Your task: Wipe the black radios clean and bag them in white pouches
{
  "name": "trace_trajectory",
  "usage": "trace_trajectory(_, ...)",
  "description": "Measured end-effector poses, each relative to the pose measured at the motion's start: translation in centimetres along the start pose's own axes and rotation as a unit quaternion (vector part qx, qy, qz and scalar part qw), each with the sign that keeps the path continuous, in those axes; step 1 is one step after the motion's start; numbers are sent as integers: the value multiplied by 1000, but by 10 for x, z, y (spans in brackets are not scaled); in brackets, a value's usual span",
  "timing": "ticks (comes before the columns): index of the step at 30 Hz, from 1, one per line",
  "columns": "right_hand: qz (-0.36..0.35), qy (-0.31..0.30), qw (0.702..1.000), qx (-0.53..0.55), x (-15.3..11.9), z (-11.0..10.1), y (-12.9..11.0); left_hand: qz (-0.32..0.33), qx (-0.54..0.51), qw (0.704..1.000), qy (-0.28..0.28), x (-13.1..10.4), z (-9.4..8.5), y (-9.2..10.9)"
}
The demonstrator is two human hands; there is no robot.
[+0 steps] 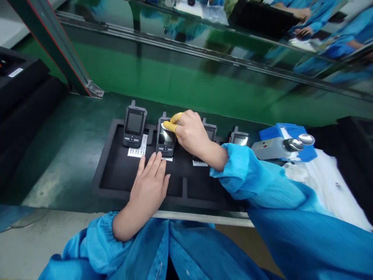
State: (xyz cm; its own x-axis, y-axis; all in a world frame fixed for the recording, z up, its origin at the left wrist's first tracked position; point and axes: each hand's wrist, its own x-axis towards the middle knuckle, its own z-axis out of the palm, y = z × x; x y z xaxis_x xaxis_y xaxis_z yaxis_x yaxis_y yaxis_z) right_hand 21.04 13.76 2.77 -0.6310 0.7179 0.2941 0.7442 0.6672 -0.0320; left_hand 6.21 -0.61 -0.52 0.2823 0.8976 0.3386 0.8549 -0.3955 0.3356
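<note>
Several black handheld radios with screens and stubby antennas rest in a black foam tray (pixel 106 155). My right hand (pixel 192 132), with yellow finger cots on its fingers, pinches a small white wipe (pixel 163 126) against the upper screen of the second radio (pixel 166 146) from the left. Fingers stretched out, my left hand (pixel 150 182) lies flat with its fingertips at that radio's lower edge. The leftmost radio (pixel 134 126) leans over a white barcode label (pixel 138 147). Partly behind my right hand is a third radio (pixel 210 130); a fourth radio (pixel 239 138) stands beyond my forearm.
At the right, a clear bottle with a metal top (pixel 272 148) lies across a blue bin (pixel 309 153). White cloths (pixel 335 179) are beside it. Black foam trays (pixel 26 89) are stacked at the left. A green partition (pixel 140 77) rises behind; co-workers' blue sleeves (pixel 320 19) show beyond.
</note>
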Motion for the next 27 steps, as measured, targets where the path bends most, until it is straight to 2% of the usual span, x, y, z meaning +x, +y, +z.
trace_trajectory(2, -6, 2, 1000, 5, -8, 2, -5, 0, 2, 1000, -5, 1, 0, 1)
trace_trajectory(7, -106, -12, 994, 10, -36, 0, -21, 4, 6, 1000, 4, 1, 0, 0)
trace_trajectory(10, -117, -22, 993, 16, -38, -4, -27, 8, 8, 1000, 13, 1, 2, 0)
trace_trajectory(12, -113, -20, 993, 25, -26, -7, -31, 8, 11, 1000, 15, 1, 2, 0)
trace_trajectory(15, -85, -2, 996, 42, 10, -8, -37, 3, 21, 1000, 14, 1, 2, 0)
trace_trajectory(20, -36, 0, 999, 32, 69, 6, -49, 4, 18, 1000, 9, -1, 2, -1)
trace_trajectory(24, -24, -31, 999, 2, 71, 18, -57, -4, -3, 1000, 7, -2, 4, -1)
trace_trajectory(27, -73, -47, 996, -4, 56, 22, -66, -12, -21, 1000, 9, -1, 4, 0)
